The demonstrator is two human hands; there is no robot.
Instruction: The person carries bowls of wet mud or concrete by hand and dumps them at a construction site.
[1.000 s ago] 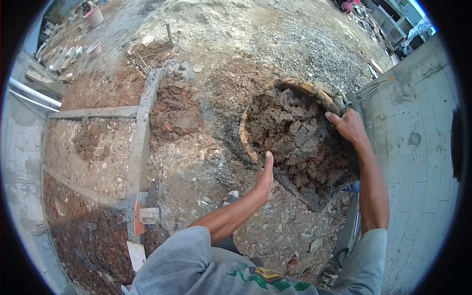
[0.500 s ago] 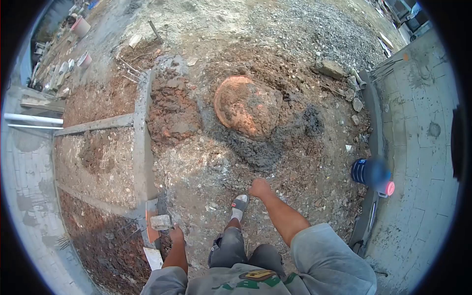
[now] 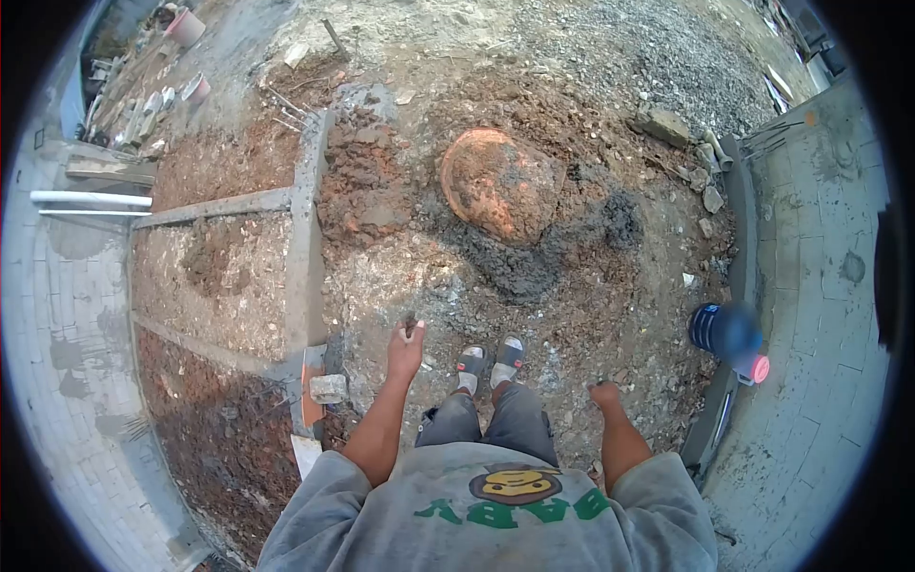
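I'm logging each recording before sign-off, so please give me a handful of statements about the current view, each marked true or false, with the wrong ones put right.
1. The left hand and right hand are both clear of the orange basin. True.
2. The blue jug lies on the person's left. False: the blue jug lies on the person's right, near the wall.
3. The gray block is nearer the left hand than the right hand. True.
4. The shirt has no print on its front. False: the shirt bears green lettering and a brown and yellow figure.
5. Two pink buckets show at the upper left. True.
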